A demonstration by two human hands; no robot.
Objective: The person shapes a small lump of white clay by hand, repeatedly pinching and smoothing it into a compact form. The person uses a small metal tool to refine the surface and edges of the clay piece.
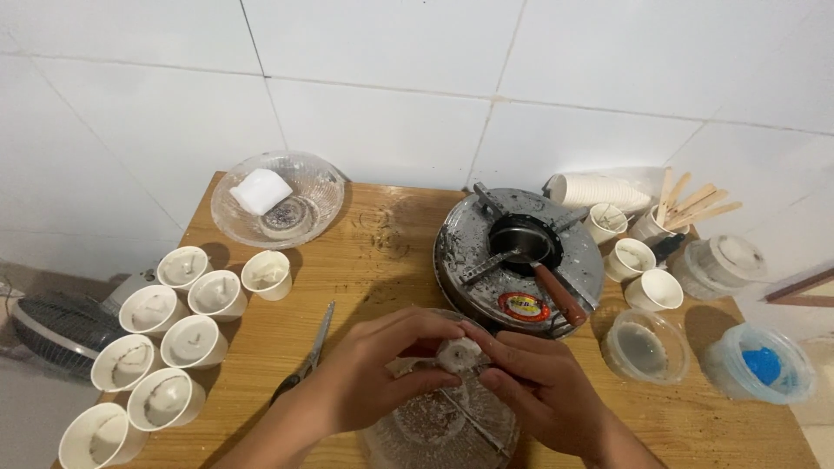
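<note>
The wax lump [458, 353] sits pinched between your two hands over the glass bowl [443, 430], left hand [382, 369] gripping from nine o'clock, right hand [543, 386] from three, equally near, with the scissors [306, 356] farther toward nine.

White paper cups [193, 317], brown wooden table [382, 252], blue-lidded tub [764, 365].

Two bare hands, left hand [378, 369] and right hand [539, 382], fingertips meeting at centre, fingers curled, forearms angled inward
</note>
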